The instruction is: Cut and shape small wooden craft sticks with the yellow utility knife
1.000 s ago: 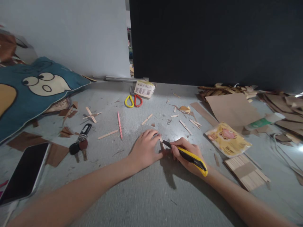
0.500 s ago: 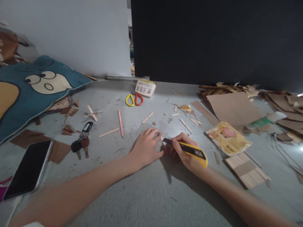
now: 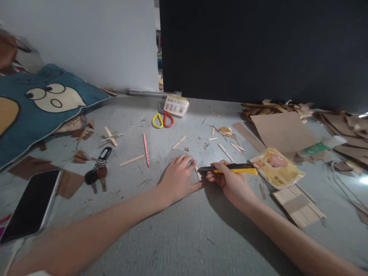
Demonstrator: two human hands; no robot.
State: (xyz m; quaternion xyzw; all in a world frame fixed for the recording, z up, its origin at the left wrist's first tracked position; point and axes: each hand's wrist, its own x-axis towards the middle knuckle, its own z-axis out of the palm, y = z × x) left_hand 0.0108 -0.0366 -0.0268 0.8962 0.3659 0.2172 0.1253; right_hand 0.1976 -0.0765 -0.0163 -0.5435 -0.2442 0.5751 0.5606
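Observation:
My right hand (image 3: pixel 232 188) grips a yellow and black utility knife (image 3: pixel 235 167), its handle lying nearly level and pointing right. The front end of the knife meets a short piece of wooden craft stick (image 3: pixel 198 173) on the grey table. My left hand (image 3: pixel 179 174) rests palm down, its thumb and fingertips curled around that piece and holding it against the tabletop. Part of the piece is hidden by the fingers. Just beyond my hands lies another craft stick (image 3: pixel 179 143). A pink pencil (image 3: pixel 146 149) is to the left.
Scissors (image 3: pixel 163 120) and a small packet (image 3: pixel 176 105) lie at the back. On the right are a yellow packet (image 3: pixel 277 167), a bundle of craft sticks (image 3: pixel 297 206) and cardboard (image 3: pixel 284 130). Keys (image 3: pixel 96 175), a phone (image 3: pixel 31 207) and a blue cushion (image 3: pixel 43 107) occupy the left.
The knife has swung from slanting down toward me to nearly level, its rear end rising to the right. My right hand has turned with it; the left stays in place.

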